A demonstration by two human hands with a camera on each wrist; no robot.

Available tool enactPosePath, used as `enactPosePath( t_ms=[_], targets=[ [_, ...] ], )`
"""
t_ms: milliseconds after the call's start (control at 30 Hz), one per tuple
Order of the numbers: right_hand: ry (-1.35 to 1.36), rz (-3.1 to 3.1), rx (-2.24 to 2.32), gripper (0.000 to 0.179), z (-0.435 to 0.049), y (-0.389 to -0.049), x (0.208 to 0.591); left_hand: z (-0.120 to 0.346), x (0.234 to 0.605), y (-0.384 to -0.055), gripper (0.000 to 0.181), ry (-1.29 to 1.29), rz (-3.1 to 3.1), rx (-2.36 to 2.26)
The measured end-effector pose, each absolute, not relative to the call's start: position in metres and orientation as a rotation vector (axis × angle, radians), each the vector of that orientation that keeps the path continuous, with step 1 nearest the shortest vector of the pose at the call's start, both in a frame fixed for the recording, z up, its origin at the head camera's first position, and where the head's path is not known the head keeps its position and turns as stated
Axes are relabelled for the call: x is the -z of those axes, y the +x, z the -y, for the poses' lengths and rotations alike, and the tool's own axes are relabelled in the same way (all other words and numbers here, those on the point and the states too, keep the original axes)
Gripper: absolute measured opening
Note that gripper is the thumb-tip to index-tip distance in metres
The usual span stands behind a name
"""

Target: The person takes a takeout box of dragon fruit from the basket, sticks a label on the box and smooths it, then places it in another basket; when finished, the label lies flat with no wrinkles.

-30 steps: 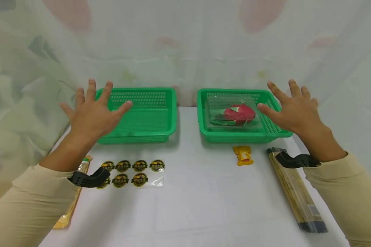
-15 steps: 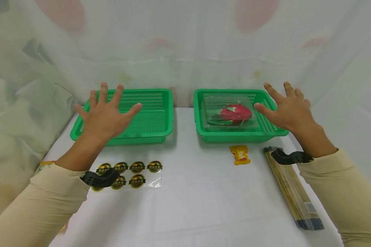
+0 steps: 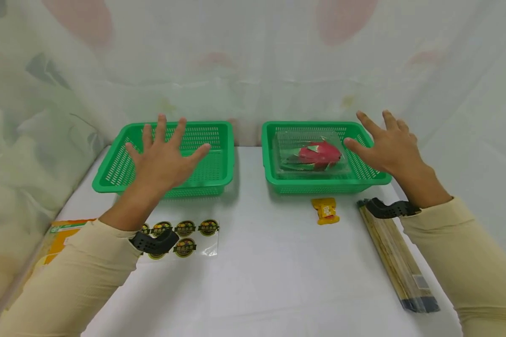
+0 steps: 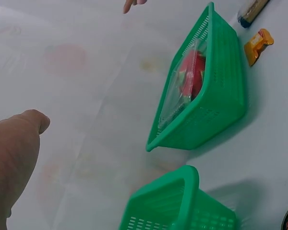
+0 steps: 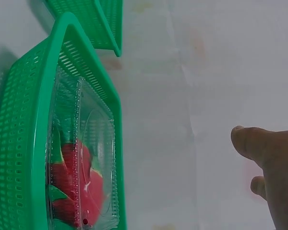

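My left hand (image 3: 162, 159) is held up with fingers spread, overlapping the left green basket (image 3: 227, 178) in the head view; it holds nothing. That basket has nothing in it. My right hand (image 3: 390, 147), likewise spread and holding nothing, is raised beside the right end of the other green basket (image 3: 329, 187). Inside this second basket lies a clear plastic clamshell box (image 5: 98, 120) with a red dragon fruit (image 3: 320, 154) in it. The thumb of the left hand (image 4: 14, 158) shows at the left of its wrist view.
On the white table (image 3: 261, 271) lie a sheet of round stickers (image 3: 208, 243) at left and a small yellow packet (image 3: 326, 211) before the right basket. A long clear-wrapped bundle (image 3: 398, 257) lies at right. An orange-and-green package (image 3: 61, 238) is partly under the left sleeve.
The left hand has moved right across the left basket, uncovering its left end and the orange package. The right hand stays spread, shifted slightly left in view along with the whole scene.
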State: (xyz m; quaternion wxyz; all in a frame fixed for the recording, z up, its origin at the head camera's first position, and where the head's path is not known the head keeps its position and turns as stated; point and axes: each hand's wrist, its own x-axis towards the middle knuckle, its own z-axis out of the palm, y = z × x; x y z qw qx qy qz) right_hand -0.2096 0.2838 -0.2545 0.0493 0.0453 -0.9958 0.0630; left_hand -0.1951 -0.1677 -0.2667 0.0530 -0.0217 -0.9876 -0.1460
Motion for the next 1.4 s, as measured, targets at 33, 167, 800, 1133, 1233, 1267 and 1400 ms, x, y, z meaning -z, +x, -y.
enactPosePath(
  t_ms=[33,167,800,1133,1233,1267,1400],
  targets=[
    [0.137,3.035,-0.192,0.081,-0.284,-0.21,0.254,0.166,0.267,-0.195,0.093,-0.068,3.004,0.443],
    [0.13,3.039,-0.192,0.082,-0.284,-0.213,0.253,0.158,0.269,-0.197,0.093,-0.082,2.999,0.434],
    [0.1,3.054,-0.268,0.082,-0.299,-0.222,0.261,0.123,0.285,-0.2,0.093,-0.147,2.97,0.483],
    [0.102,3.047,-0.285,0.082,-0.302,-0.222,0.264,0.109,0.297,-0.206,0.094,-0.171,2.969,0.518],
    [0.106,3.052,-0.288,0.082,-0.303,-0.223,0.265,0.105,0.302,-0.208,0.094,-0.178,2.971,0.516],
    [0.108,3.051,-0.289,0.082,-0.303,-0.224,0.266,0.103,0.303,-0.209,0.094,-0.182,2.972,0.52],
    [0.114,3.048,-0.299,0.081,-0.303,-0.225,0.268,0.095,0.308,-0.211,0.093,-0.201,2.976,0.521]
  ],
)
